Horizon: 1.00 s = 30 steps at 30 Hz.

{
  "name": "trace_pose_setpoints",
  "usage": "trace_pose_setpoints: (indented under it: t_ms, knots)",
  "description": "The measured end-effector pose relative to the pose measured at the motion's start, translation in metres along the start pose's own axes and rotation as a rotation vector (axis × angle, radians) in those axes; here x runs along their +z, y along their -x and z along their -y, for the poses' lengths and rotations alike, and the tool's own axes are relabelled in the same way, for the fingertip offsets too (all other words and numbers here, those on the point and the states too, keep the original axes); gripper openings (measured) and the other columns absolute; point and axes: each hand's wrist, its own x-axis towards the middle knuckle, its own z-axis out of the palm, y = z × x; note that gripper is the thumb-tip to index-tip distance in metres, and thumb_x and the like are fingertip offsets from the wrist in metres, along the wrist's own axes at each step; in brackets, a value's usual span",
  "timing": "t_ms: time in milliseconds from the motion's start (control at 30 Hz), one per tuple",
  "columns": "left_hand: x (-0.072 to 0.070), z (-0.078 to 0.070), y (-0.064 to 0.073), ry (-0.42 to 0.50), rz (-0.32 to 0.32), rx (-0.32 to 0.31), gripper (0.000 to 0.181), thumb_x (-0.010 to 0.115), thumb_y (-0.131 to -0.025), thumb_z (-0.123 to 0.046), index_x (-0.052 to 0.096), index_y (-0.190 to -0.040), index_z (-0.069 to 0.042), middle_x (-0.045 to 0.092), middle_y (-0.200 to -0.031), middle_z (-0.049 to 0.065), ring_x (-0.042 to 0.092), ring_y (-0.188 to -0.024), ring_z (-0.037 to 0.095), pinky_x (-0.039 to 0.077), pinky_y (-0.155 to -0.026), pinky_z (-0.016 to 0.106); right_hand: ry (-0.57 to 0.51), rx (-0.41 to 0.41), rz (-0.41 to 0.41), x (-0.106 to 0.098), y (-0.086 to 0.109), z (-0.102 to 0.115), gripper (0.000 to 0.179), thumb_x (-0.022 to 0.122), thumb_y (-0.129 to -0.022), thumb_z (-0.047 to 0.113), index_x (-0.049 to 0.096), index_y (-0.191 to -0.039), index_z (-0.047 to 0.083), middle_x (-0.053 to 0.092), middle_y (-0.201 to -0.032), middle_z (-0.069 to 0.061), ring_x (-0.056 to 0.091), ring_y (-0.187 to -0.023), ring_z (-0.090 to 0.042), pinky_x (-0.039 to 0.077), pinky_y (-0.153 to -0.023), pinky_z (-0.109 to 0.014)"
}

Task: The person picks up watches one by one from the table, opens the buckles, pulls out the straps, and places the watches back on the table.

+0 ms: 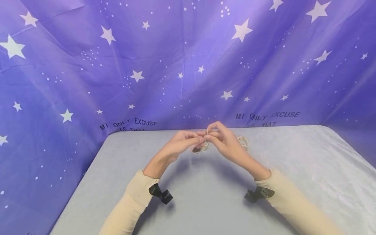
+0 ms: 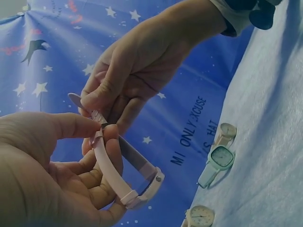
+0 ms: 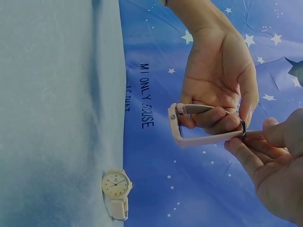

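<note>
The left hand (image 1: 183,142) and right hand (image 1: 225,142) pinch the pink watch (image 2: 108,169) in their fingers, lower middle of the left wrist view, strap (image 3: 208,140) meeting buckle (image 3: 244,127) but seemingly not yet fastened.

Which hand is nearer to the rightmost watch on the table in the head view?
The right hand. In that view it appears immediately left of the rightmost watch; the left hand is farther left, beyond the right.
</note>
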Motion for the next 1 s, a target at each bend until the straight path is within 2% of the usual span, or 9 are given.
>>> trace_pose_setpoints:
  t_ms: [67, 133, 200, 300, 333, 433, 567, 867, 1000]
  knots:
    - [-0.0007, 0.0001, -0.0006, 0.009, 0.004, -0.006, 0.019, 0.065, -0.096, -0.015, 0.074, -0.097, 0.001, 0.075, -0.105, 0.012, 0.065, -0.104, 0.018, 0.04, -0.111, 0.051, -0.036, 0.016, 0.007, -0.0011, -0.0006, -0.0011, 0.012, 0.059, -0.099, -0.002, 0.05, -0.109, -0.004, 0.071, -0.122, -0.025, 0.073, -0.111, -0.029, 0.06, -0.085, -0.02]
    - [-0.0013, 0.0004, -0.0011, 0.014, 0.009, -0.008, 0.018, 0.063, -0.096, -0.014, 0.074, -0.096, -0.001, 0.075, -0.101, 0.006, 0.064, -0.103, 0.015, 0.039, -0.11, 0.048, -0.07, 0.039, 0.013, -0.0021, -0.0011, -0.0017, 0.012, 0.057, -0.101, -0.002, 0.05, -0.11, -0.004, 0.07, -0.124, -0.025, 0.076, -0.101, -0.021, 0.06, -0.081, -0.019]
    - [-0.0015, 0.0006, -0.0013, 0.024, 0.023, -0.01, 0.016, 0.062, -0.097, -0.013, 0.073, -0.093, -0.002, 0.073, -0.099, 0.001, 0.063, -0.104, 0.014, 0.039, -0.109, 0.046, -0.1, 0.061, 0.017, -0.0029, -0.0008, -0.0011, 0.011, 0.055, -0.101, -0.002, 0.049, -0.11, -0.004, 0.069, -0.126, -0.026, 0.076, -0.1, -0.016, 0.057, -0.065, -0.015]
    - [-0.0006, 0.0009, -0.0015, 0.03, 0.048, -0.012, 0.017, 0.059, -0.099, -0.013, 0.071, -0.087, -0.008, 0.069, -0.097, -0.004, 0.06, -0.107, 0.014, 0.036, -0.106, 0.041, -0.152, 0.081, 0.015, -0.0037, -0.0006, -0.0006, 0.012, 0.054, -0.101, -0.003, 0.048, -0.111, -0.006, 0.068, -0.126, -0.029, 0.076, -0.101, -0.017, 0.057, -0.065, -0.015]
    - [0.0, 0.0009, -0.0016, 0.033, 0.056, -0.012, 0.018, 0.058, -0.099, -0.013, 0.069, -0.086, -0.01, 0.068, -0.093, -0.002, 0.06, -0.105, 0.016, 0.037, -0.105, 0.041, -0.173, 0.08, 0.013, -0.0038, -0.0006, -0.0002, 0.012, 0.053, -0.101, -0.005, 0.047, -0.111, -0.007, 0.068, -0.125, -0.03, 0.072, -0.113, -0.02, 0.06, -0.076, -0.018]
    - [0.0018, 0.0007, -0.0011, 0.05, 0.067, -0.007, 0.02, 0.056, -0.101, -0.015, 0.067, -0.083, -0.014, 0.066, -0.094, -0.003, 0.059, -0.106, 0.017, 0.036, -0.105, 0.041, -0.232, 0.077, 0.003, -0.0037, -0.0005, -0.0004, 0.013, 0.051, -0.101, -0.008, 0.046, -0.112, -0.011, 0.066, -0.123, -0.034, 0.073, -0.112, -0.019, 0.056, -0.1, -0.029]
    - [0.0032, 0.0005, 0.0001, 0.071, 0.066, -0.011, 0.022, 0.055, -0.102, -0.016, 0.065, -0.082, -0.015, 0.064, -0.095, -0.004, 0.057, -0.108, 0.017, 0.034, -0.105, 0.04, -0.279, 0.097, -0.011, -0.0028, -0.0004, 0.0007, 0.013, 0.05, -0.101, -0.008, 0.045, -0.112, -0.012, 0.065, -0.123, -0.036, 0.073, -0.108, -0.011, 0.055, -0.101, -0.033]
    - [0.0058, -0.0033, 0.0014, 0.09, 0.068, -0.02, 0.023, 0.051, -0.101, -0.012, 0.062, -0.081, -0.014, 0.059, -0.085, -0.004, 0.055, -0.095, 0.014, 0.041, -0.094, 0.033, -0.317, 0.157, -0.037, -0.0015, -0.0005, 0.002, 0.009, 0.05, -0.102, -0.006, 0.046, -0.109, -0.009, 0.065, -0.125, -0.034, 0.073, -0.11, -0.015, 0.055, -0.101, -0.033]
    - [0.0066, -0.0034, 0.002, 0.107, 0.073, -0.029, 0.024, 0.05, -0.101, -0.012, 0.062, -0.081, -0.015, 0.059, -0.084, -0.005, 0.055, -0.095, 0.013, 0.041, -0.096, 0.032, -0.343, 0.174, -0.047, -0.0006, -0.0002, 0.0009, 0.007, 0.05, -0.102, -0.005, 0.048, -0.108, -0.007, 0.064, -0.126, -0.034, 0.074, -0.109, -0.013, 0.056, -0.1, -0.032]
